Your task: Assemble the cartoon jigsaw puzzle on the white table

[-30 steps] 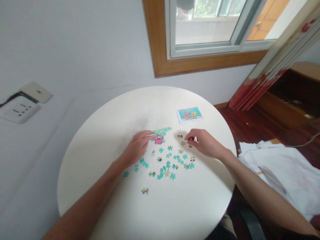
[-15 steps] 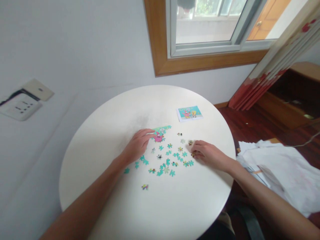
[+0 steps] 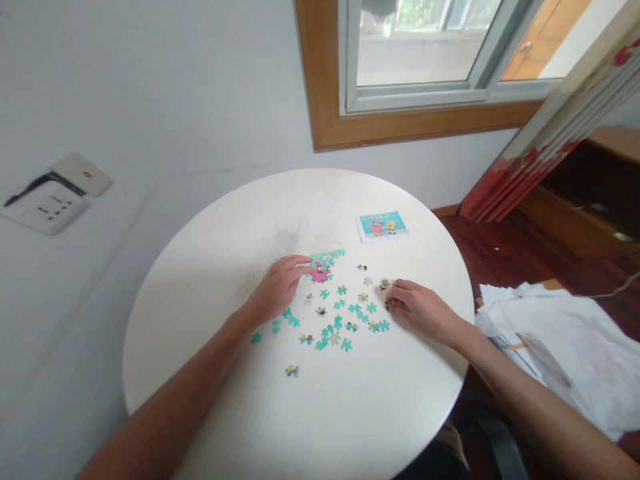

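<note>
My left hand (image 3: pixel 279 288) lies with fingers stretched out, their tips on the left part of a partly joined jigsaw puzzle (image 3: pixel 321 274) showing a pink cartoon figure. Its palm covers some of the table and perhaps other pieces. At the right of the scattered pieces, my right hand (image 3: pixel 423 308) has its fingers curled in a pinch on a small dark and yellow puzzle piece (image 3: pixel 389 305), which they mostly hide. Just beyond those fingertips is another puzzle piece (image 3: pixel 384 285). Several loose teal pieces (image 3: pixel 338 322) are spread between the two hands.
A picture card (image 3: pixel 383 227) with the cartoon scene lies toward the back right of the round white table (image 3: pixel 200 267). One stray piece (image 3: pixel 293 371) sits nearer me. Papers (image 3: pixel 560 333) are piled right of the table. Wall and window (image 3: pixel 415 53) stand behind.
The whole view has shifted slightly. My left hand stays on the joined puzzle, and my right hand keeps its pinch with the small piece turned or moved only a little.
</note>
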A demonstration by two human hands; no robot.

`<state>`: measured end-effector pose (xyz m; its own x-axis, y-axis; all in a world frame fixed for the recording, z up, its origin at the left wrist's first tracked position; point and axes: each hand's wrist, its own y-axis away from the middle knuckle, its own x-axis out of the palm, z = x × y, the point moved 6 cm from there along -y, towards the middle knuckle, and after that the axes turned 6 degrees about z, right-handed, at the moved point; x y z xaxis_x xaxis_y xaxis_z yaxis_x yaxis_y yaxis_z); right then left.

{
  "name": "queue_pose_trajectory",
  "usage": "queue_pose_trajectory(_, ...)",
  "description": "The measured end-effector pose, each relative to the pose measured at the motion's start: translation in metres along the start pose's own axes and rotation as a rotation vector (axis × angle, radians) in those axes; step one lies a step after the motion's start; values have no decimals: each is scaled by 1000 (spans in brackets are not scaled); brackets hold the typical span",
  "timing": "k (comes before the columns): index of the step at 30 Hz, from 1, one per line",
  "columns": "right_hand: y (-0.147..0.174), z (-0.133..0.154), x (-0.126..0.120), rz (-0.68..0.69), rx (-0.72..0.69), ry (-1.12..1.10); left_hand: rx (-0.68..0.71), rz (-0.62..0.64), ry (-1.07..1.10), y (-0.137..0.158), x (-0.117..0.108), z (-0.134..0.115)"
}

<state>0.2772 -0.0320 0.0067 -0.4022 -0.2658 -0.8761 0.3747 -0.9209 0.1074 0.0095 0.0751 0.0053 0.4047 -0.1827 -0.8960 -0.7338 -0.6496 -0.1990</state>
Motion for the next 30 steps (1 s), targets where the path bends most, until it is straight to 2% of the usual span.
queue_pose_trajectory(3, -1, 3, 1, -50, 54, 57, 8, -12, 2, 0, 0, -1)
queue_pose_trajectory(6, -4, 23, -1, -75, 3, 54, 17, -14, 1, 0, 0, -2)
queue_pose_trajectory(10, -16, 65, 14, 62, -176, 74, 23, -15, 5, -1, 0, -3)
queue_pose_trajectory(14, -26, 88, 29, 140, -198, 218, 17, -14, 0, 0, 1, -2)
queue_pose_trajectory(21, -28, 101, 35, 231, -87, 378, 30, -25, 2, -1, -3, -8)
queue_pose_trajectory(27, -25, 107, 43, 179, -131, 508, 41, -36, 7, -1, -5, -11)
queue_pose_trajectory(30, -23, 107, 46, 153, -97, 527, 60, -37, 17, -1, -4, -12)
